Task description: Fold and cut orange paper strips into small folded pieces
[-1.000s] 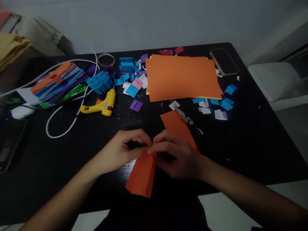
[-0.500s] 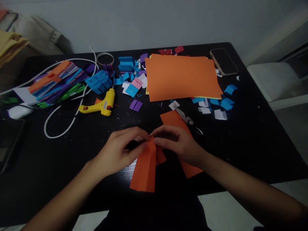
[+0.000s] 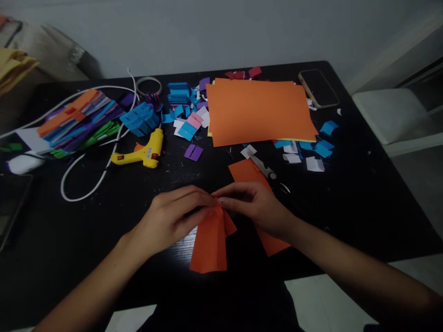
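Observation:
Between my hands is a folded strip of orange paper, its broad end hanging down towards me over the black table. My left hand pinches the upper left edge of the strip. From the other side, my right hand pinches the top, with thumb and forefinger meeting the left fingertips. The fold under the fingers is partly covered. Beneath my right hand lies a second orange paper piece, flat on the table. Scissors rest across its upper right edge.
Large orange sheets lie at the back over small paper scraps. A yellow glue gun sits left of centre, near a white cable and bundled coloured strips. At the back right is a phone.
The lower end of the folded orange strip has swung slightly right and up. Both hands keep their pinch near the top, and the view has shifted a little.

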The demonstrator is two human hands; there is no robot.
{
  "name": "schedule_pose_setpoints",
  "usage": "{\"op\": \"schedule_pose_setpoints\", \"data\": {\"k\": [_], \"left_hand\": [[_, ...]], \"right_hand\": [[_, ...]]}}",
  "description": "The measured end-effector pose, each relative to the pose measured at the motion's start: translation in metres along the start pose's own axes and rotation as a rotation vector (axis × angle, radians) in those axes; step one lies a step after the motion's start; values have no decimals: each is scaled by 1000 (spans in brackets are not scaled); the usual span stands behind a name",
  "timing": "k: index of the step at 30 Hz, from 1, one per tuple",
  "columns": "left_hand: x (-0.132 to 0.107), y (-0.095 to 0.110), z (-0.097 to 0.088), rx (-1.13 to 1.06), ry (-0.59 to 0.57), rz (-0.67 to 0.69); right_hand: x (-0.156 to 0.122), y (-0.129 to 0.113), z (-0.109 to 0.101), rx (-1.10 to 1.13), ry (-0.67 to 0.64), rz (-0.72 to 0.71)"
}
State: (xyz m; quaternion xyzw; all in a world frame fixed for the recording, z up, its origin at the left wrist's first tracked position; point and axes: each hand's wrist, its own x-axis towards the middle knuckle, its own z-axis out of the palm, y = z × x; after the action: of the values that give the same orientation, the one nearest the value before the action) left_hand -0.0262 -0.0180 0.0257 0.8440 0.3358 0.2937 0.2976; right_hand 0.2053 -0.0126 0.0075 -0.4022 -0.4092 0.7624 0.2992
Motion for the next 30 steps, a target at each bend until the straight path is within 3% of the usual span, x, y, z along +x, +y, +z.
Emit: {"op": "schedule_pose_setpoints", "data": {"k": [11,16,21,25,30], "left_hand": [[2,0,3,-22,16,-59],[3,1,5,-83,71,-184],[4,1,3,-204,28,-378],[4,-1,-1,-243,-31,-432],[5,1,-3,-250,-94,-424]], "right_hand": [[0,2,-1,26,-5,14],[1,3,0,8,-3,-11],[-5,4,2,-265,29,-321],[-9,1,-1,-574,-85,-592],[-5,2,-4,-691,-133,-692]]}}
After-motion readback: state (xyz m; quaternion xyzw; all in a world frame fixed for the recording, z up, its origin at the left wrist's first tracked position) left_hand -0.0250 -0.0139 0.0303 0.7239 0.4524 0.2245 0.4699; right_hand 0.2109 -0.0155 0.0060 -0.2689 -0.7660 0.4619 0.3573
